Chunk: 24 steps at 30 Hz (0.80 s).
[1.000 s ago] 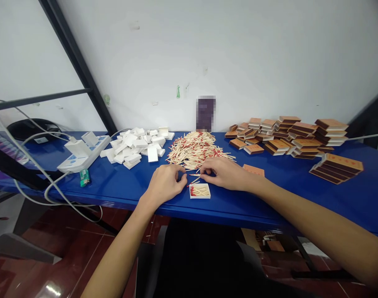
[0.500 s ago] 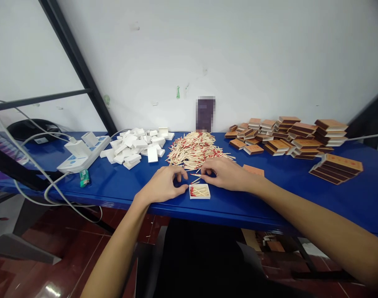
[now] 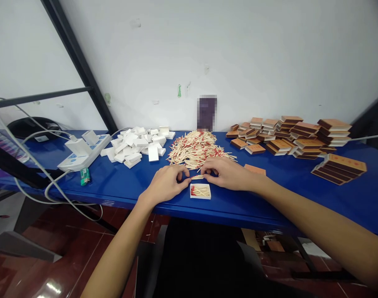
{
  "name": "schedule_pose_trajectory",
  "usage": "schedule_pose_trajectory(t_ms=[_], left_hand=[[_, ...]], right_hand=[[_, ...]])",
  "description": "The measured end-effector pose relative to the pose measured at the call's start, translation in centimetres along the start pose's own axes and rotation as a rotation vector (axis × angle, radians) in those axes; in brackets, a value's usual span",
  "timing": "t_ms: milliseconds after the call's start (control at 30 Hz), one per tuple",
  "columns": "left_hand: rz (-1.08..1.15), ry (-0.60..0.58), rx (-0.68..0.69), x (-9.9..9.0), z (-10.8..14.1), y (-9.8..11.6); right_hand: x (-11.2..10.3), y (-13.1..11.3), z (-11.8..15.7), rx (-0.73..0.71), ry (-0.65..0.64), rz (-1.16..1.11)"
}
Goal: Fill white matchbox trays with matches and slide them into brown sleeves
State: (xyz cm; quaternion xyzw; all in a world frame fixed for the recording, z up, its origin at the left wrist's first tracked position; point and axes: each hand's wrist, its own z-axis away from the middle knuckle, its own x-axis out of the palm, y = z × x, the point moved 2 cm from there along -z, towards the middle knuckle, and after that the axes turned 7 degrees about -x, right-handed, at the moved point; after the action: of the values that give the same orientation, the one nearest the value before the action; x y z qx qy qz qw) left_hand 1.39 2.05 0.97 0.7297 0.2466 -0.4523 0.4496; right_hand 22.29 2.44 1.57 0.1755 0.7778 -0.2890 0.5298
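And now a few matches (image 3: 197, 177) are pinched by the nearly closed right hand (image 3: 228, 174), their red heads met by the half-curled left hand (image 3: 168, 182), grip unclear, just beyond a white tray (image 3: 200, 197) already partly filled, while a big heap (image 3: 197, 147) is left loose behind.

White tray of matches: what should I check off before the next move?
1. White tray open side up: ok.
2. Matches in the tray all parallel: not ok, some cross.
3. Small match bundle between the fingertips of left hand and right hand: ok.
4. Both ends of the bundle even: cannot tell, fingers are in the way.
5. Right hand clear of the match pile: cannot tell, they overlap in view.
6. Power strip away from the tray: ok.
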Motion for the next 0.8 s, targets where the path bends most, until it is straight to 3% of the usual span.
schedule_pose_trajectory(t_ms=[800], left_hand=[[-0.023, -0.009, 0.02, -0.07, -0.02, 0.11]], right_hand=[[0.22, 0.16, 0.14, -0.074, -0.013, -0.06]])
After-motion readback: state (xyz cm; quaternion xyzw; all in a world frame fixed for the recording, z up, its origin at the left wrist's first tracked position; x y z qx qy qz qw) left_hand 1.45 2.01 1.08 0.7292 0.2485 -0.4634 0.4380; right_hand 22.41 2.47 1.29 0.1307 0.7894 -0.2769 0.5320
